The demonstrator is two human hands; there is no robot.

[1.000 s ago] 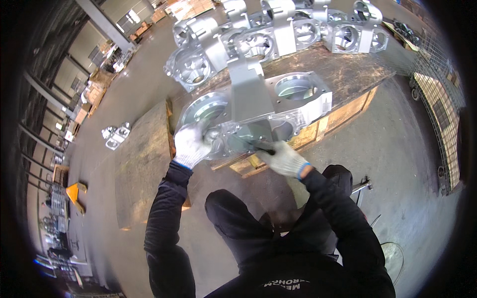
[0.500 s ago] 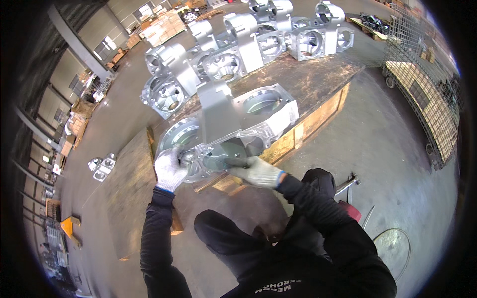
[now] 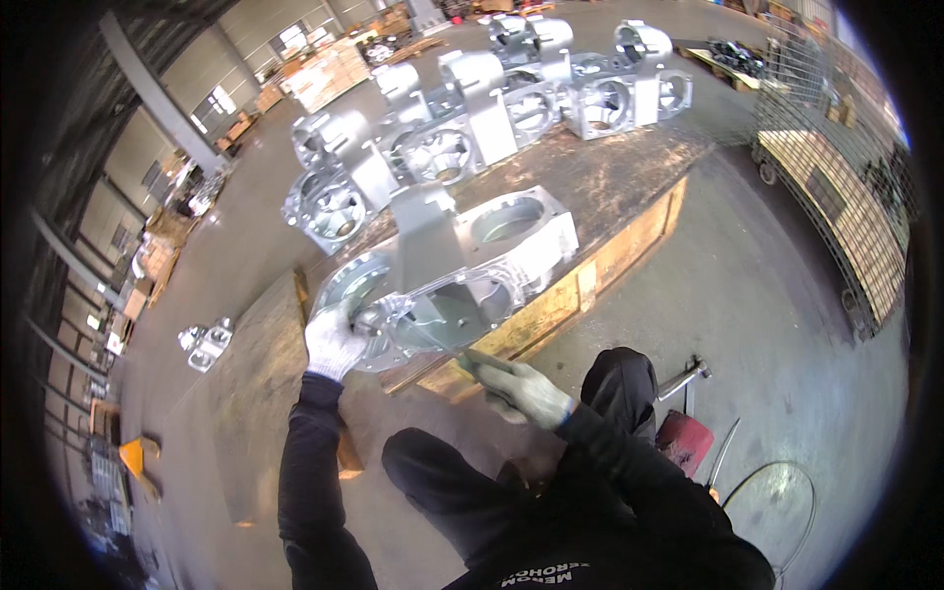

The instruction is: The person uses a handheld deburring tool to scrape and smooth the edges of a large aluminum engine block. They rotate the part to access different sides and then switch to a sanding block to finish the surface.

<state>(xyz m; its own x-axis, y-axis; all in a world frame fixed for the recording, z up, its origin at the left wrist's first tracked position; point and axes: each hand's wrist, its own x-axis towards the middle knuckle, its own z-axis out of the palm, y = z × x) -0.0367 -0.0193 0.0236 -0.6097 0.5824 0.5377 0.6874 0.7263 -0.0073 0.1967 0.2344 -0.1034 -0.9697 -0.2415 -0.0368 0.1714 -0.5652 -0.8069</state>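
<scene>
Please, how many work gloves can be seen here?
2. One is on the left hand, at the left end of the nearest metal casting; the other is on the right hand, below that casting's near edge. Others could be hidden.

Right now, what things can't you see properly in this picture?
Head view: what, if anything, the right hand holds; the hand is curled, so its own back hides the palm.
Head view: the underside of the nearest metal casting; its own body hides it.
Head view: the whole shape of the red thing; the black sleeve hides part.
Head view: what the dark things far right are; wire mesh blurs them.
</scene>
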